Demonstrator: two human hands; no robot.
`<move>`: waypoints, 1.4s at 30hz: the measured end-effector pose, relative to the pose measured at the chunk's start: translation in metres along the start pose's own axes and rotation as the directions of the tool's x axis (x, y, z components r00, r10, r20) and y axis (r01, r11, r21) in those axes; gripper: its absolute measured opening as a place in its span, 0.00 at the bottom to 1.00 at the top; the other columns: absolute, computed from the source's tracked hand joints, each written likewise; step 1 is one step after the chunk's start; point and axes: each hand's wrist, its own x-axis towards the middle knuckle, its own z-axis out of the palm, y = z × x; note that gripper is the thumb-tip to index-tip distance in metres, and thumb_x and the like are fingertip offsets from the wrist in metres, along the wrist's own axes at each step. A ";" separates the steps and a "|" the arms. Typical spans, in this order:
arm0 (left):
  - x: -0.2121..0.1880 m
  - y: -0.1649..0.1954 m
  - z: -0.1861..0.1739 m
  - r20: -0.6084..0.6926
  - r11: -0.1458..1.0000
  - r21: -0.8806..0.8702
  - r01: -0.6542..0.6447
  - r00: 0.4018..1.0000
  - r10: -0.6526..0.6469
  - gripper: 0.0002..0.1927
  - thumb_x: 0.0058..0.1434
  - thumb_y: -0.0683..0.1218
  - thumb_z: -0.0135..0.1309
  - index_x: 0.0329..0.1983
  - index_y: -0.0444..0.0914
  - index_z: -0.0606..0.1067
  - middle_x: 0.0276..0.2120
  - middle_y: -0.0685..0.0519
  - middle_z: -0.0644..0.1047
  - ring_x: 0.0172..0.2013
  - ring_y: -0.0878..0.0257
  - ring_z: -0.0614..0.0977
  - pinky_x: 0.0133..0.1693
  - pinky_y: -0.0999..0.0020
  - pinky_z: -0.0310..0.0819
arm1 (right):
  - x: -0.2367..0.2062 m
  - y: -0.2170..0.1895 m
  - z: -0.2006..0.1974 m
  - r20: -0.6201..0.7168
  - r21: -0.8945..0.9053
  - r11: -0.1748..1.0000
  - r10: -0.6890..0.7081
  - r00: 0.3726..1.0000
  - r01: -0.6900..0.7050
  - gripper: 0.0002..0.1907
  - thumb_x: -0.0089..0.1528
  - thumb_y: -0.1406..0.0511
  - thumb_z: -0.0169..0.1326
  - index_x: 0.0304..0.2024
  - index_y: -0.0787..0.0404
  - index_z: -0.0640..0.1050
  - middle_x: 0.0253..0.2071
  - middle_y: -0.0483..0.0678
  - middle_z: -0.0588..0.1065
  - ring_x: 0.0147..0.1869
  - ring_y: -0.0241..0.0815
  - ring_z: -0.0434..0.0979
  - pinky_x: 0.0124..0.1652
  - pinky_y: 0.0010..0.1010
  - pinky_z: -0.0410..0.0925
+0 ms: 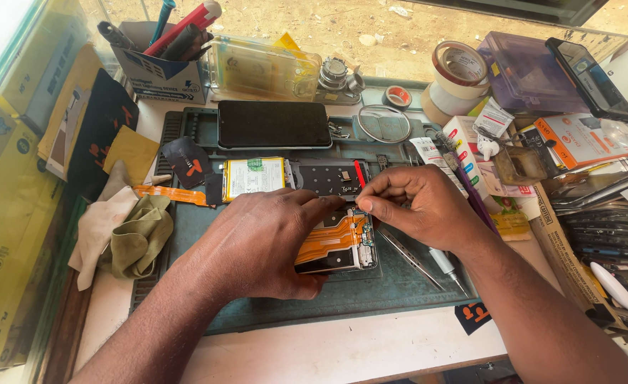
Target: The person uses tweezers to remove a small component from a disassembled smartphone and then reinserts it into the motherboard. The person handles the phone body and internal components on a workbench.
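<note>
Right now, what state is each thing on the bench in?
Opened phone: back off, orange flex cable exposed, under both hands.
Left hand: pressing on it.
Right hand: fingertips pinched at its top edge.
Battery: lying loose.
Black screen: face up, dark.
Tweezers: lying idle.

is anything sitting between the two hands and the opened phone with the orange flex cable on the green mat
Nothing visible. The left hand rests directly on the opened phone with the orange flex cable, and the right hand pinches at its top edge. The metal tweezers lie to the side on the green mat.
</note>
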 end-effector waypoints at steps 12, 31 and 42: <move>0.002 0.003 0.002 0.051 0.999 0.025 -0.021 0.999 0.019 0.54 0.32 0.52 0.74 0.67 0.41 0.69 0.48 0.50 0.79 0.46 0.50 0.81 0.47 0.56 0.76 | 0.006 0.008 -0.003 0.080 0.141 0.970 0.188 0.979 -0.198 0.09 0.64 0.66 0.58 0.39 0.67 0.82 0.32 0.47 0.82 0.35 0.32 0.82 0.36 0.26 0.78; 0.002 0.000 0.002 0.001 0.999 0.049 -0.001 1.000 0.001 0.53 0.33 0.53 0.74 0.67 0.43 0.69 0.48 0.49 0.79 0.46 0.49 0.80 0.46 0.54 0.76 | 0.002 0.003 -0.005 0.060 0.140 0.985 0.094 0.994 -0.102 0.09 0.61 0.71 0.61 0.44 0.66 0.82 0.38 0.46 0.82 0.42 0.31 0.80 0.43 0.23 0.74; 0.002 0.004 0.001 0.047 0.995 0.059 0.078 0.996 -0.081 0.52 0.36 0.54 0.73 0.68 0.45 0.68 0.43 0.48 0.78 0.43 0.49 0.81 0.45 0.53 0.76 | -0.002 -0.001 0.008 -0.056 0.084 0.994 0.070 0.996 -0.065 0.06 0.64 0.71 0.57 0.43 0.65 0.81 0.35 0.45 0.81 0.38 0.28 0.79 0.40 0.21 0.72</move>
